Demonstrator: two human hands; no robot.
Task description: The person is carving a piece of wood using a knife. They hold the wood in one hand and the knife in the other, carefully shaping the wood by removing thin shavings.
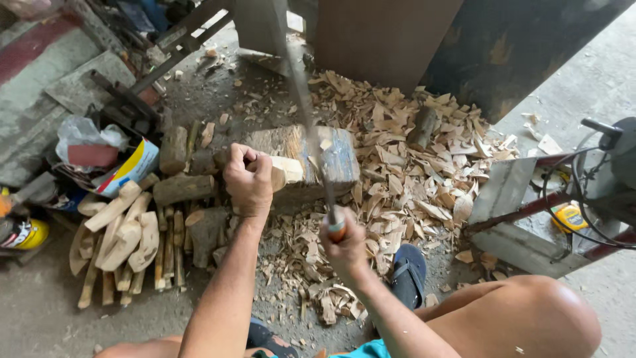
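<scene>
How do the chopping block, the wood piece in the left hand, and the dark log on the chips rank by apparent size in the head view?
1. Chopping block
2. Dark log
3. Wood piece, partly hidden by the left hand, so ranks 2 and 3 are unsure.

wood shavings | carved blanks | yellow can | sandal

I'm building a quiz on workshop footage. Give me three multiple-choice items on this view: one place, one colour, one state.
1. Where do the carved blanks lie?
A. left of the left hand
B. on the chopping block
C. on the knee

2. What colour is the sandal?
A. red
B. dark blue
C. white

3. What is the right hand doing?
A. resting open
B. gripping a long blade's handle
C. holding a cup

Answers: 1 A, stacked on the floor left of the left hand; 2 B, its strap shows dark blue; 3 B, fingers closed around the blade handle.
</scene>
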